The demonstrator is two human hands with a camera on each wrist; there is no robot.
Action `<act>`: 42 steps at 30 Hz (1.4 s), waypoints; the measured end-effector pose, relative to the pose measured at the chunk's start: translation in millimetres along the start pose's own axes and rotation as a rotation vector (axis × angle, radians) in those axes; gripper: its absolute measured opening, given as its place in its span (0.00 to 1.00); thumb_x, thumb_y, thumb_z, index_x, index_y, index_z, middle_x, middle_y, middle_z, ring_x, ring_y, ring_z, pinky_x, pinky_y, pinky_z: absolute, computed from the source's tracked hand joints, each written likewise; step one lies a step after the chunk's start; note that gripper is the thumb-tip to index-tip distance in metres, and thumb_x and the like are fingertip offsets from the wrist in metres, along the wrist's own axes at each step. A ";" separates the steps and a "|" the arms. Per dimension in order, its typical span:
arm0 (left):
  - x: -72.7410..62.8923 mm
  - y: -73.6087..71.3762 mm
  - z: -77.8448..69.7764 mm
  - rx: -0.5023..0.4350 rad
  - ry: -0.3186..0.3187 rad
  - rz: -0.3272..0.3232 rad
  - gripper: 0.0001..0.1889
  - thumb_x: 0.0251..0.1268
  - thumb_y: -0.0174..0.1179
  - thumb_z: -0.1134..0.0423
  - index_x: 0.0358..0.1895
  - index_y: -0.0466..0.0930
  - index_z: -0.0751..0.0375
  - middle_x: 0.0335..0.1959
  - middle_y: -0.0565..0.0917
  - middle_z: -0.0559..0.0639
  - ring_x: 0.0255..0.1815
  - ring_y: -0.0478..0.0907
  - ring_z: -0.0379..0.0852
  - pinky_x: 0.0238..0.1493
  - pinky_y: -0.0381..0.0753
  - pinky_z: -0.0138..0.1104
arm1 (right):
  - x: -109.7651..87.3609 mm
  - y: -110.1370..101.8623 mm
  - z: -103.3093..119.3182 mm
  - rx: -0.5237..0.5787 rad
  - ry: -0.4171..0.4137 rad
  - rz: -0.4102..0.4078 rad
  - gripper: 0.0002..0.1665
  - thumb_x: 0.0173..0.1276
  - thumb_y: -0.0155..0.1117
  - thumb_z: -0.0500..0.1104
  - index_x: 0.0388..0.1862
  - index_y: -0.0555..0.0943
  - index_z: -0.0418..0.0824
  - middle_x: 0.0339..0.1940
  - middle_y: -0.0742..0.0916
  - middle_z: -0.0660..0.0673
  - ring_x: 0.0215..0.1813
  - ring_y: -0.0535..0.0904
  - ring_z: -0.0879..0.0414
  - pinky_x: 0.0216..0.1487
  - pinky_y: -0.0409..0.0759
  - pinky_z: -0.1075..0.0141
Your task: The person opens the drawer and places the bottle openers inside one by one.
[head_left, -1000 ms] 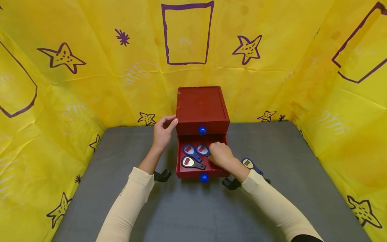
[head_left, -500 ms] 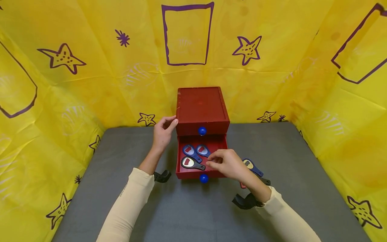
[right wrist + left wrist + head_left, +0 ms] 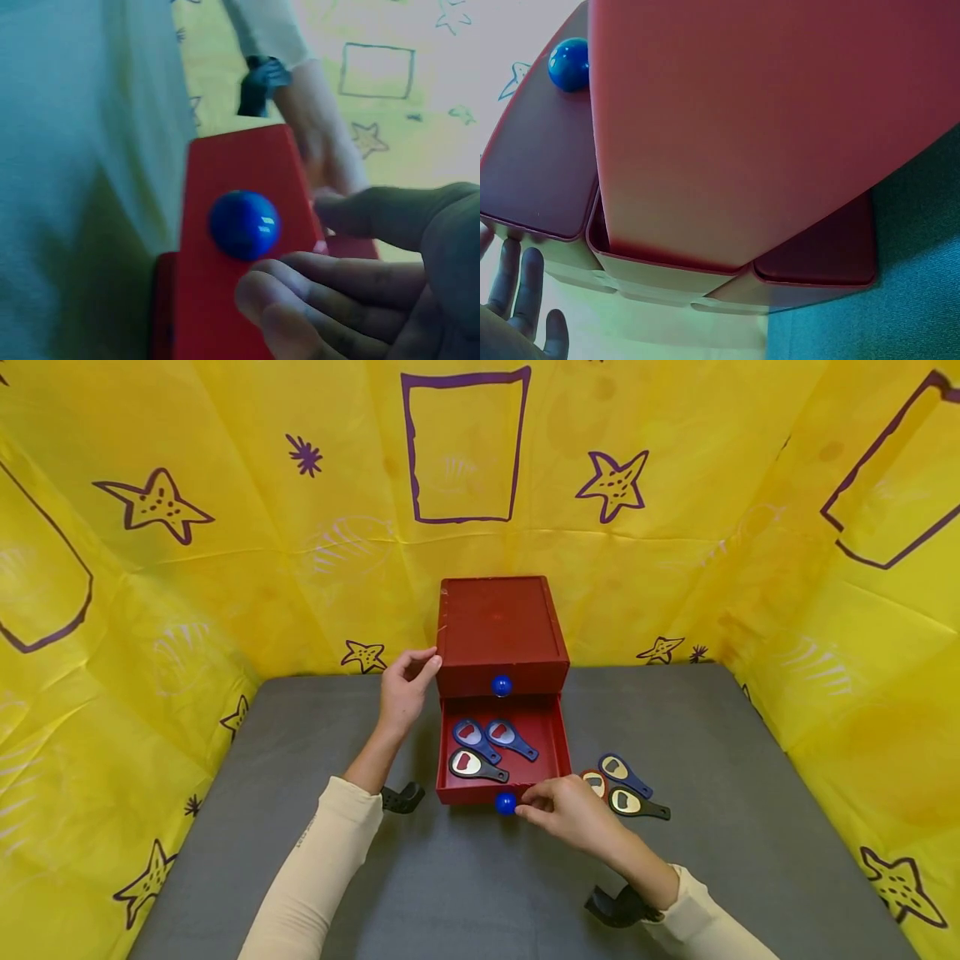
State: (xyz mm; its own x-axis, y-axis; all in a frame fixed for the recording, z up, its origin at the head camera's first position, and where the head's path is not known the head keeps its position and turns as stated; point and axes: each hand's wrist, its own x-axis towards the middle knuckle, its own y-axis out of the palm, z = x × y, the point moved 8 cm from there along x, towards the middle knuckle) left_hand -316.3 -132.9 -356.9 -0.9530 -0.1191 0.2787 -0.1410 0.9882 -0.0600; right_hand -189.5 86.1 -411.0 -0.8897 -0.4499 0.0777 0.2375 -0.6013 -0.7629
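Note:
A red two-drawer cabinet (image 3: 495, 618) stands on the table with its lower drawer (image 3: 552, 735) pulled out. Inside lie two blue bottle openers, one at the left (image 3: 469, 733) and one beside it (image 3: 513, 740), with a black bottle opener (image 3: 477, 765) in front. My left hand (image 3: 403, 693) rests its fingertips on the cabinet's left side, fingers extended. At the drawer front, my right hand (image 3: 573, 814) has its thumb and fingers apart, close to the right of the blue knob (image 3: 506, 803). In the right wrist view, the knob (image 3: 244, 225) sits just beyond the fingertips.
Right of the drawer lie a blue bottle opener (image 3: 625, 774), a black one (image 3: 639, 804) and a red one (image 3: 594, 783) partly behind my right hand. The upper drawer, with its own blue knob (image 3: 502, 685), is closed. Yellow patterned cloth (image 3: 322, 593) walls the grey table.
My right hand has come out of the drawer toward its front knob, uncovering the second blue bottle opener and the openers on the table. The left hand stays in place.

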 end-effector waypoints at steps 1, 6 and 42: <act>0.2 -0.2 0.3 -0.001 0.001 -0.002 0.16 0.66 0.61 0.68 0.53 0.79 0.75 0.45 0.83 0.63 0.37 0.76 0.32 0.43 0.76 0.22 | -0.8 2.2 -1.3 -0.019 0.007 -0.012 0.08 0.61 0.71 0.44 0.33 0.88 0.40 0.22 0.86 0.54 0.23 0.73 0.70 0.26 0.74 0.75; 6.7 -1.2 15.3 -0.016 0.002 -0.004 0.16 0.66 0.62 0.67 0.53 0.80 0.73 0.45 0.84 0.61 0.38 0.77 0.33 0.43 0.76 0.23 | -2.6 17.5 -10.1 -0.055 0.043 -0.061 0.09 0.62 0.70 0.48 0.30 0.87 0.43 0.16 0.80 0.58 0.21 0.67 0.70 0.24 0.68 0.75; 11.1 -2.1 30.3 -0.004 0.027 -0.012 0.17 0.66 0.63 0.60 0.53 0.81 0.66 0.46 0.83 0.57 0.40 0.77 0.38 0.44 0.77 0.24 | 20.4 56.4 -59.7 0.769 0.368 -0.220 0.21 0.69 0.64 0.47 0.37 0.83 0.26 0.26 0.87 0.34 0.17 0.80 0.55 0.19 0.78 0.69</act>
State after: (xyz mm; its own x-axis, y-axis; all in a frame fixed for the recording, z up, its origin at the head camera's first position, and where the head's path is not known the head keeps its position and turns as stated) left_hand -334.7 -139.3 -382.8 -0.9435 -0.1284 0.3055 -0.1515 0.9870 -0.0531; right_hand -217.5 82.5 -490.8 -0.9839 -0.1101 -0.1410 0.1249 -0.9870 -0.1008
